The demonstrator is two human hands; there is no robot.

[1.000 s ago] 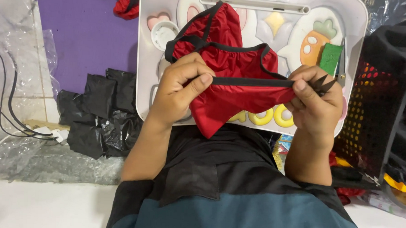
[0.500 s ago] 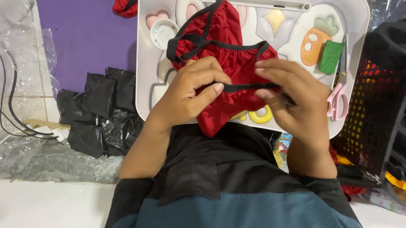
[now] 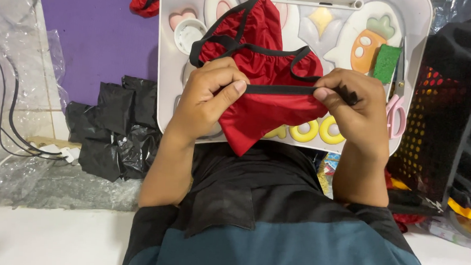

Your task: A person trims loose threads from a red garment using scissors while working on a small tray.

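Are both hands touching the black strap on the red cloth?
Touching. The head view shows the left hand and right hand pinching the black strap.

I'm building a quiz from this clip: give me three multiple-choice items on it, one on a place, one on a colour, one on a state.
1. Where do the pink-handled scissors lie?
A. at the right edge of the white tray
B. on the black bags
C. on the purple mat

2. What colour is the garment?
A. green with white trim
B. red with black trim
C. all black

3. How is the black band?
A. lying loose
B. cut in two
C. pulled straight between the left hand and the right hand

Answers: 1 A, they rest by the tray's right rim; 2 B, red cloth, black edging; 3 C, both hands pinch its ends.
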